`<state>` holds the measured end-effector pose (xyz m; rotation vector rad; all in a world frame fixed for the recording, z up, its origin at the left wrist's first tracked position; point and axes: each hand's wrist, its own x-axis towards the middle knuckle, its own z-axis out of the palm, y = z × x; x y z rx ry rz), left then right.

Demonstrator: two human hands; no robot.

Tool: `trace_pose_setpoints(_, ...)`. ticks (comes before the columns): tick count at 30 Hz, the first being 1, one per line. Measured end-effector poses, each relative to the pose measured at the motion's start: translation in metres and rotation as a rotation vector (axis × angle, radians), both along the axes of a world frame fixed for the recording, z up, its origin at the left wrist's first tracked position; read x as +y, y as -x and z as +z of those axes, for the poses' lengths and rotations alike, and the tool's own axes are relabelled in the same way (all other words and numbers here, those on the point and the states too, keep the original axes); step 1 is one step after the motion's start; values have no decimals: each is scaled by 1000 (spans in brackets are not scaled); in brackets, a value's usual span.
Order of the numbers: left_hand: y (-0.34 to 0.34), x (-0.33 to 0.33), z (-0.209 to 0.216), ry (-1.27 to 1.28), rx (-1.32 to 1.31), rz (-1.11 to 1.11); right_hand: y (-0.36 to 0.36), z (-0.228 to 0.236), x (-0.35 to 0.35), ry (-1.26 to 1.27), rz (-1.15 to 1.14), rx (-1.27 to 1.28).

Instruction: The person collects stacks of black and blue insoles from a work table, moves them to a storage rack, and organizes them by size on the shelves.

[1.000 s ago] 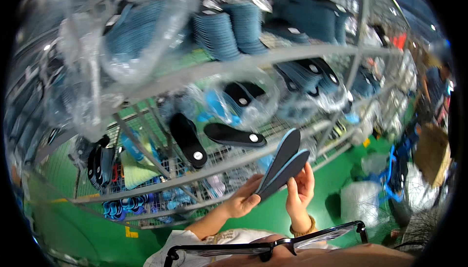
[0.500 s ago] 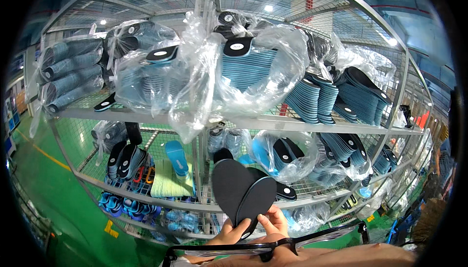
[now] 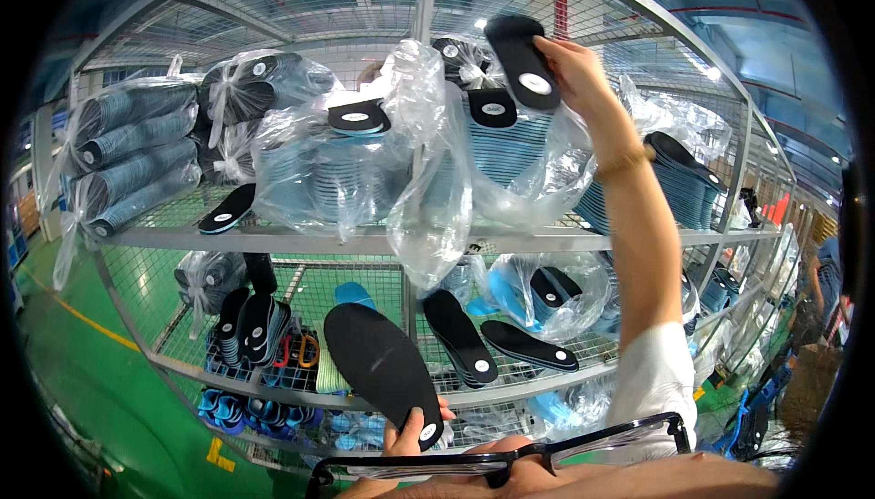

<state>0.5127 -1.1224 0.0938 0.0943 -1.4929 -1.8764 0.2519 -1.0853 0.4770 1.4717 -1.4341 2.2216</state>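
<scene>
My left hand [image 3: 407, 435] is low in front of me, thumb and fingers closed on the heel end of a black insole [image 3: 381, 362]. That insole has a pale oval label by my thumb and points up and left. My right arm is stretched up to the upper shelf. There my right hand [image 3: 576, 75] pinches the edge of another black insole [image 3: 518, 52], tilted with its label low. It is just above a stack of blue-edged insoles [image 3: 508, 148] in an open clear plastic bag [image 3: 565, 194]; whether it touches the stack I cannot tell.
The metal rack [image 3: 365, 242] has wire mesh shelves. To the left lie bagged rolls of insoles [image 3: 137, 153] and a loose insole [image 3: 228, 210]. Lower down are black insole stacks [image 3: 460, 339], orange scissor handles [image 3: 308, 350] and blue insoles [image 3: 221, 408]. Eyeglasses [image 3: 497, 472] cross the lower edge.
My hands have parted. The right one has gone up to the upper shelf with one insole, while the left stays low with the other. The view has shifted slightly.
</scene>
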Motion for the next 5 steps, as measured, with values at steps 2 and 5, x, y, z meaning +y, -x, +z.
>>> trace_pose_setpoints(2,9,-51,-60,-431,-578,-180,37,13,-50,-163,-197,4)
trace_pose_setpoints(5,-4,-59,-92,-615,-536,-329,60,-1,-64,-302,-1049,295)
